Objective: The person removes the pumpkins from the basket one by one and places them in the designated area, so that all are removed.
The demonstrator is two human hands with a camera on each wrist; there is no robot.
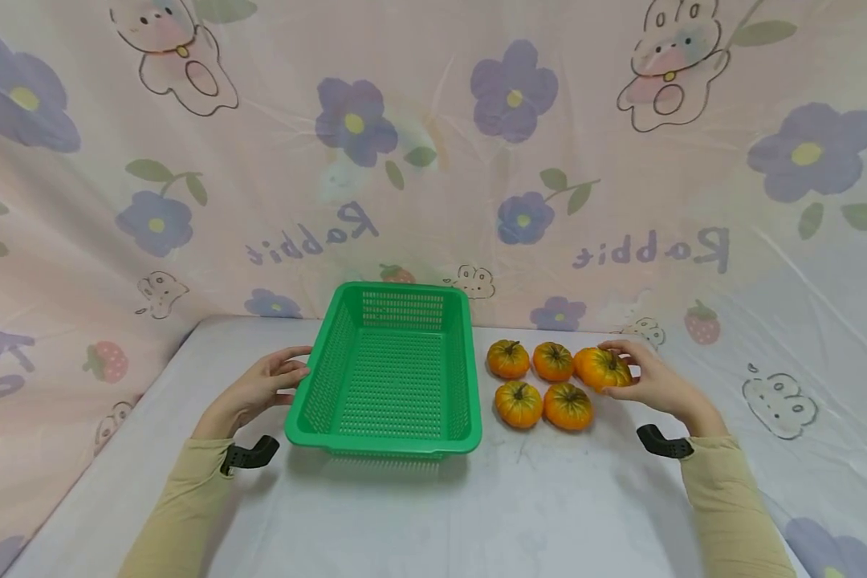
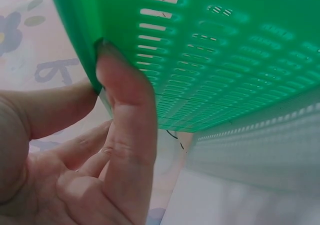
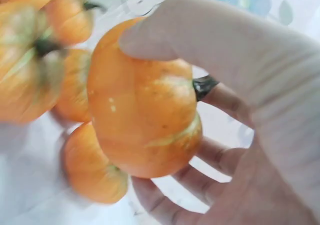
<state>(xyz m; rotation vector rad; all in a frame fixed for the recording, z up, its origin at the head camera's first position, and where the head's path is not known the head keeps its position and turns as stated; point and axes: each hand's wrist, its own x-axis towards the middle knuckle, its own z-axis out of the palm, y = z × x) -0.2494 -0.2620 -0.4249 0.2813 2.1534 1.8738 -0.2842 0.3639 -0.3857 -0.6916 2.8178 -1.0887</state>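
A green plastic basket (image 1: 390, 445) with slotted walls stands on the table, its inside bare. At its left side my left hand (image 1: 263, 389) pinches the rim; the left wrist view shows the thumb and a bent finger (image 2: 132, 115) at the edge. My right hand (image 1: 650, 381) holds a small orange pumpkin (image 3: 145, 110), thumb on one side and fingers curled round the other. Its dark stem points toward the palm. Several similar pumpkins, among them a front one (image 1: 518, 404) and a back one (image 1: 508, 359), sit between the basket and this hand.
A white cloth covers the table (image 1: 513, 514). Behind it hangs a pale pink curtain (image 1: 433, 185) printed with flowers and rabbits, close to the basket's far end. Black wrist mounts (image 1: 253, 453) sit on both sleeves.
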